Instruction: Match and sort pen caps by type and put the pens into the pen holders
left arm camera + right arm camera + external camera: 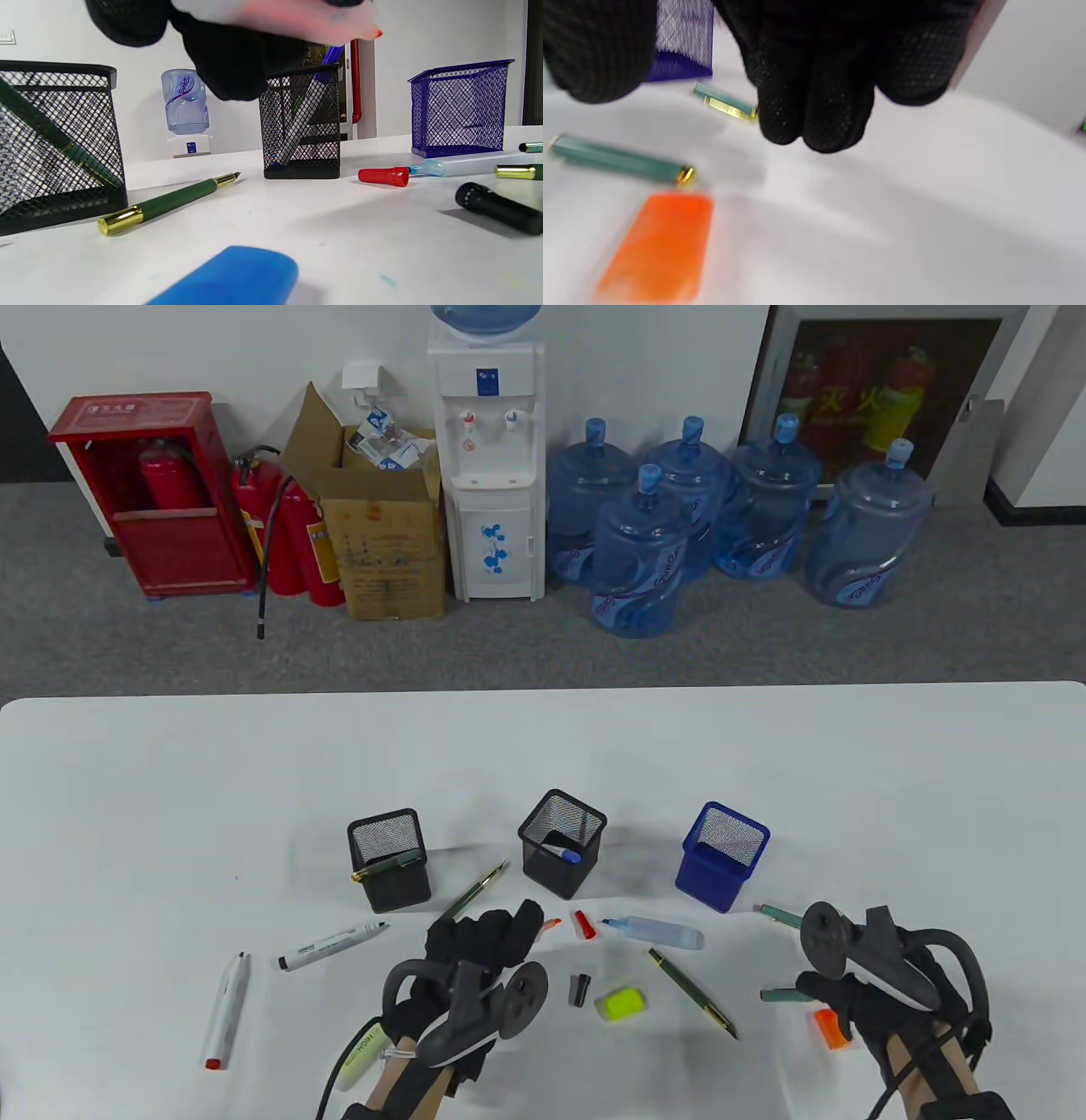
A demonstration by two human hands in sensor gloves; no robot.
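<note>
left hand (484, 937) grips an orange-tipped marker (550, 924) at lower centre; right hand (814, 106) hangs curled, seemingly empty, over smooth desk (170, 780).

three mesh holders (562, 842) stood in a row across the table (848, 780) in front of you, a pen leaning inside the left holder (389, 859) and a marker (563, 853) in the middle one. loose pens and caps (582, 924) lay nearer you, between the holders and your two hands.
</note>
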